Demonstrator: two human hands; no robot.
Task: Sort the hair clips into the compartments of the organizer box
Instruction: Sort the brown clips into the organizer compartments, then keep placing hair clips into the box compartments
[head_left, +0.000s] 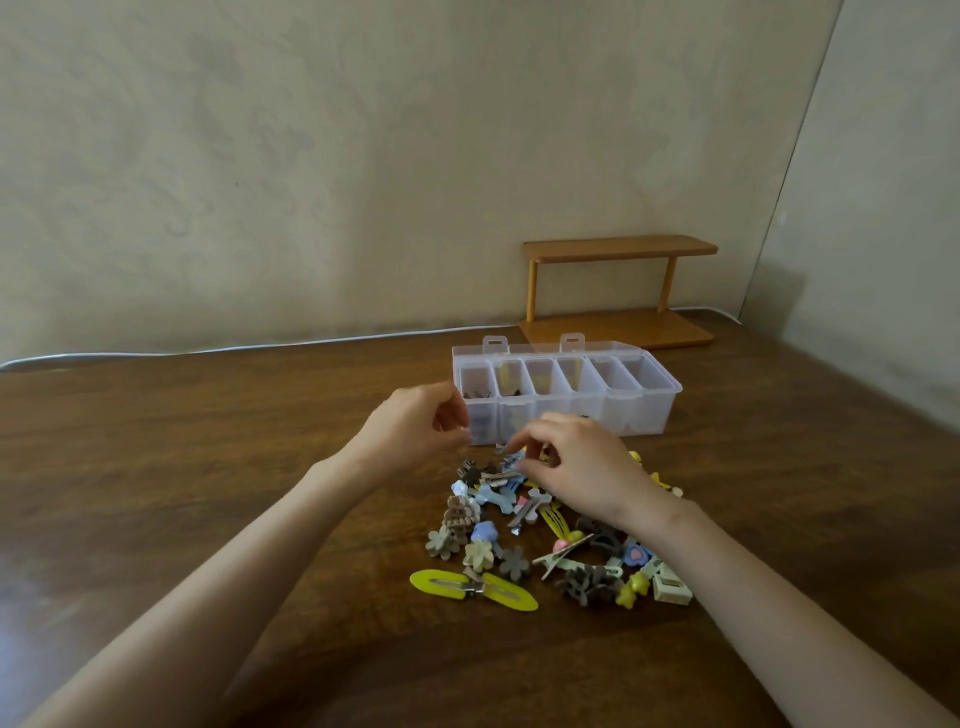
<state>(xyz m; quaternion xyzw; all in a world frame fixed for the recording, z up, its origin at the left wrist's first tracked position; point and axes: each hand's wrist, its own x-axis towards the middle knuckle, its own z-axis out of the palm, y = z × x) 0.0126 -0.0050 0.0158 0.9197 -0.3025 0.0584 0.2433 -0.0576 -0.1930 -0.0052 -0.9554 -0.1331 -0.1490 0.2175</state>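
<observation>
Clips: judged light, stiff, slippery; best nipped across the edges. Pinched bluish clip atop pile with right hand; held left hand curled beside organizer box, contents untellable.

Forearms extended, left hand fingers curled, right hand fingers curled downward

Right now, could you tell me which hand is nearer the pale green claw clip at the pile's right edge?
Right. The right hand is over the pile, beyond the claw clip; the left hand is farther, by the left end of the box.
</observation>
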